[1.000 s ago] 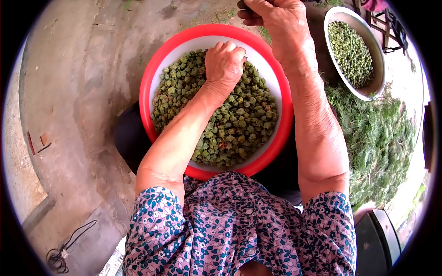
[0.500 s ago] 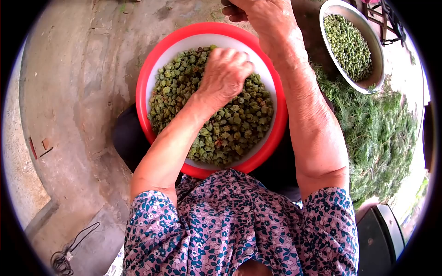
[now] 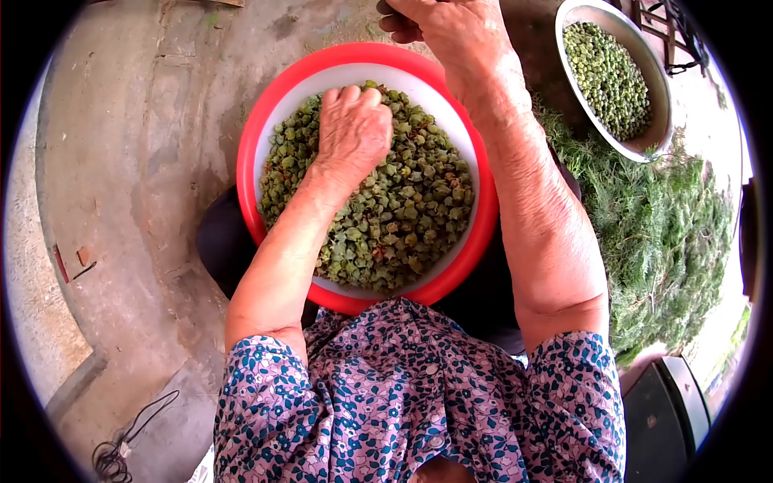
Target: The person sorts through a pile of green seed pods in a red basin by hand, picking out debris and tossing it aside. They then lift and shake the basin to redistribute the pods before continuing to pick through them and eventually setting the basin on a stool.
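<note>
A wide white basin with a red rim (image 3: 362,53) rests on my lap, filled with small, knobbly green cones (image 3: 411,213). My left hand (image 3: 354,127) is on the pile in its upper left part, knuckles up and fingers bent down. Its fingertips are hidden, so I cannot see what they hold. Beyond the basin's far rim, at the top edge of the view, is my right hand (image 3: 451,28). The fingers are curled together with dark tips. Whatever they may hold is hidden.
At the upper right stands a metal basin (image 3: 570,72) holding similar green cones (image 3: 608,76). Leafy green branches (image 3: 652,241) lie below it on the right. A black cable (image 3: 113,459) is coiled on the concrete floor (image 3: 121,241) at the lower left.
My left hand has moved leftward across the pile, uncovering cones on the right side. My right hand has shifted slightly left, still beyond the far rim.
</note>
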Demonstrator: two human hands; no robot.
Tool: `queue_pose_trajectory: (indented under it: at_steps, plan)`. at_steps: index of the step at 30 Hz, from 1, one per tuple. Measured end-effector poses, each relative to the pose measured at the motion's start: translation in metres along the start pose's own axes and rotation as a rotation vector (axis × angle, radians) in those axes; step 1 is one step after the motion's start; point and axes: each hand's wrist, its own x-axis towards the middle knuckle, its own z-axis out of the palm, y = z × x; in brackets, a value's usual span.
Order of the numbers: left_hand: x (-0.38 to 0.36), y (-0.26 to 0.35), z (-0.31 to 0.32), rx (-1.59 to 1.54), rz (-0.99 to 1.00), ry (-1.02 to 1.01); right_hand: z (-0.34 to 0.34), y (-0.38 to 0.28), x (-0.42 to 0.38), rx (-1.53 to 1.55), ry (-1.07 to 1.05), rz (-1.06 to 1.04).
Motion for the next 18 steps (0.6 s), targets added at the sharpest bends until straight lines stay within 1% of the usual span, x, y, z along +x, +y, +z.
queue_pose_trajectory:
  at_steps: [2, 4, 6, 7, 8, 9, 10, 11, 12, 13, 15, 16, 18]
  plan:
    - [-0.004, -0.002, -0.004, 0.064, -0.049, 0.106, 0.002, -0.003, 0.0, -0.02, 0.017, 0.025]
    - [-0.003, 0.0, -0.003, 0.049, -0.062, 0.078, 0.003, -0.003, 0.001, -0.037, 0.031, 0.052]
    - [0.003, 0.008, 0.008, -0.29, 0.004, 0.195, 0.003, -0.002, 0.003, -0.045, 0.015, 0.034]
    - [0.009, 0.017, 0.003, -0.345, 0.08, 0.174, 0.003, 0.0, 0.005, -0.045, 0.015, 0.037]
    - [0.013, 0.022, 0.018, -0.351, 0.182, 0.231, 0.002, 0.004, 0.007, -0.027, 0.003, -0.005]
    - [0.016, 0.025, 0.022, -0.37, 0.208, 0.156, 0.003, 0.005, 0.006, -0.008, -0.009, -0.044]
    - [0.017, 0.026, 0.025, -0.389, 0.236, 0.083, 0.004, 0.005, 0.002, -0.007, -0.011, -0.037]
    - [0.018, 0.021, 0.033, -0.323, 0.265, 0.035, 0.003, 0.003, -0.001, -0.011, -0.012, -0.042]
    - [0.016, 0.021, 0.028, -0.325, 0.264, 0.031, 0.004, 0.0, -0.004, -0.015, -0.012, -0.045]
    - [0.016, 0.02, 0.023, -0.27, 0.222, -0.04, 0.005, 0.001, 0.003, -0.076, 0.016, 0.046]
    - [0.017, 0.014, 0.012, -0.184, 0.123, -0.214, 0.003, 0.001, -0.001, -0.069, 0.008, 0.043]
    - [0.013, 0.007, 0.01, -0.18, 0.121, -0.211, 0.003, 0.0, -0.002, -0.063, -0.004, 0.034]
    - [-0.001, -0.004, 0.005, -0.176, 0.18, -0.108, 0.002, 0.002, 0.0, -0.065, -0.009, 0.036]
